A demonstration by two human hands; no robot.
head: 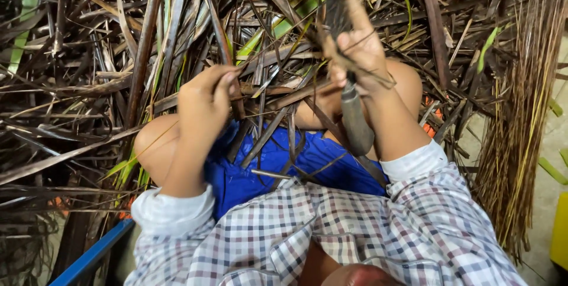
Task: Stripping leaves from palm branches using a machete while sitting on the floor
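My right hand grips a knife, my left hand pinches a leaf strip; stripped ribs lie bundled aside, but many dry leaves look untouched.

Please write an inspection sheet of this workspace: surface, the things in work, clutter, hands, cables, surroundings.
Surface: no table seen; the work is done over the person's lap, on blue cloth.
Things in work: a knife with a grey handle, blade up; a dry leaf strip.
Clutter: a deep pile of dry brown leaves with a few green ones fills the area ahead.
Hands: right hand has its grip closed on the knife; left hand pinches the leaf strip.
Cables: nothing seen.
Surroundings: a bundle of thin sticks at right, a blue bar at lower left, a yellow object at the right edge.
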